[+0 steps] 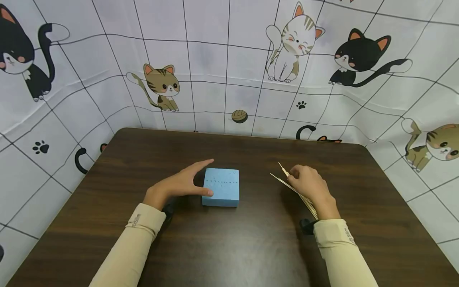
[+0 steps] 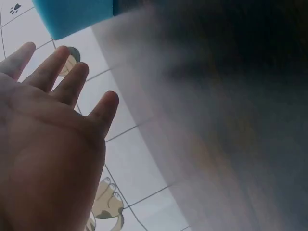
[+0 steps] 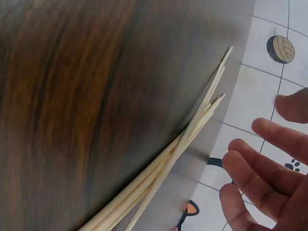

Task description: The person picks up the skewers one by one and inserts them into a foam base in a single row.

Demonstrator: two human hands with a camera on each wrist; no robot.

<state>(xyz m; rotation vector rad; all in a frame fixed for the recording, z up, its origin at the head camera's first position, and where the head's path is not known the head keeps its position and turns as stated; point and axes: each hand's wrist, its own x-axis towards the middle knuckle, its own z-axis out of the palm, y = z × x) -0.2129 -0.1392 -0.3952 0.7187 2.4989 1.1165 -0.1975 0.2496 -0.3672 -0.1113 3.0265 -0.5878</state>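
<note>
A blue foam block (image 1: 222, 187) with a row of small holes on top lies on the dark wooden table (image 1: 229, 247). My left hand (image 1: 186, 183) rests beside the block's left side with its fingers straight, and the thumb touches the near left corner. In the left wrist view the open palm (image 2: 48, 120) shows, with a corner of the block (image 2: 72, 14) above it. Right of the block, my right hand (image 1: 308, 185) holds a bundle of thin wooden sticks (image 1: 283, 183) that runs back under the palm to the wrist. The right wrist view shows the sticks (image 3: 183, 144) fanned over the table, the fingers (image 3: 264, 168) loosely bent beside them.
A white cloth backdrop (image 1: 229, 59) printed with cartoon cats surrounds the table on three sides. The tabletop (image 1: 229, 151) reaches to the backdrop behind the block, and its rounded corners show at the back left and right.
</note>
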